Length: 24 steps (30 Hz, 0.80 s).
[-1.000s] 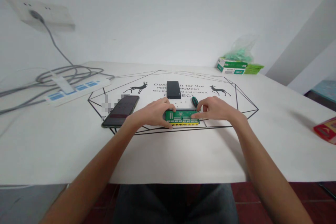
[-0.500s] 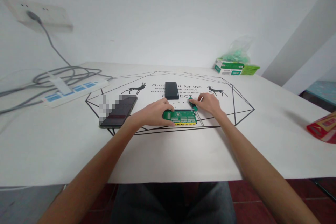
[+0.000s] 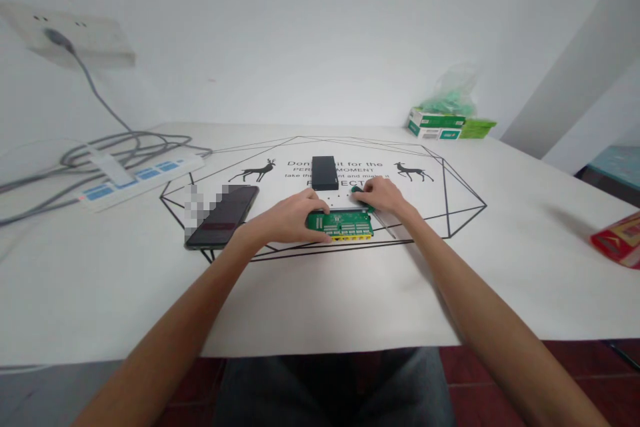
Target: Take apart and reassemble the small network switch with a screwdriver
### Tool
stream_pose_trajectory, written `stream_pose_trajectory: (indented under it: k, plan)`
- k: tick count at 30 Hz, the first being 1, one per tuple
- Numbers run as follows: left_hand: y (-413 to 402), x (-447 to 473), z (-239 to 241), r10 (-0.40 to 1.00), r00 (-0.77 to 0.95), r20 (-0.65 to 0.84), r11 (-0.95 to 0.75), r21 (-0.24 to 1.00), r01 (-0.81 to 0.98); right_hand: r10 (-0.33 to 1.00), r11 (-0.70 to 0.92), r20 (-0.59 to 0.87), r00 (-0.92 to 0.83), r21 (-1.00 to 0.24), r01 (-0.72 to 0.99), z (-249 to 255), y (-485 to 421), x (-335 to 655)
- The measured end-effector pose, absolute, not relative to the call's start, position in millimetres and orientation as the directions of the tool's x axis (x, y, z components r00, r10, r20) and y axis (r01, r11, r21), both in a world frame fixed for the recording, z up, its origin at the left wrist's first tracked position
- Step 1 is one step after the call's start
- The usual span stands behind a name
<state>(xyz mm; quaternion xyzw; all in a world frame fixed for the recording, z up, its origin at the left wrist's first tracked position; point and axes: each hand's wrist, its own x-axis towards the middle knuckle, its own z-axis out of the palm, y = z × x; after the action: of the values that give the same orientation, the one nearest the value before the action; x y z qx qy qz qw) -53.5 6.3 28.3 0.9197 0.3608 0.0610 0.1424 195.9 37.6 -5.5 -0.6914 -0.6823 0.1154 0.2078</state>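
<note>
A green circuit board with a row of yellow connectors along its near edge lies on the table. My left hand grips the board's left end between thumb and fingers. Just beyond the board's right end, my right hand is closed round the dark green handle of a screwdriver. Its thin shaft slants down and to the right, close to the table; part of the handle is hidden by the fingers. Several tiny dark screws lie behind the board. A black box-shaped case stands behind them.
On the left lie a phone, a white power strip and coiled grey cable. Green-and-white boxes with a plastic bag on top are at the back right. A red packet sits at the right edge.
My right hand has closed further round the screwdriver, moving slightly left, and the shaft has swung outward to the right. My left hand keeps its grip on the board. The view has shifted slightly.
</note>
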Motion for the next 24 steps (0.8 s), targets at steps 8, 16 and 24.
stream_pose_trajectory:
  k: [8,16,24]
  plan:
    - [8,-55,34,0.671,0.740,0.040,-0.703,0.349,0.619,0.967,0.023,0.218,0.131,-0.589,0.808,15,27,222]
    - [16,-60,29,0.707,0.698,0.114,-0.679,0.385,0.625,0.810,0.311,0.452,0.374,-0.871,0.380,33,7,218]
    - [27,-66,26,0.790,0.580,0.201,-0.612,0.322,0.722,0.860,0.374,0.349,0.372,-0.927,0.005,42,-3,198]
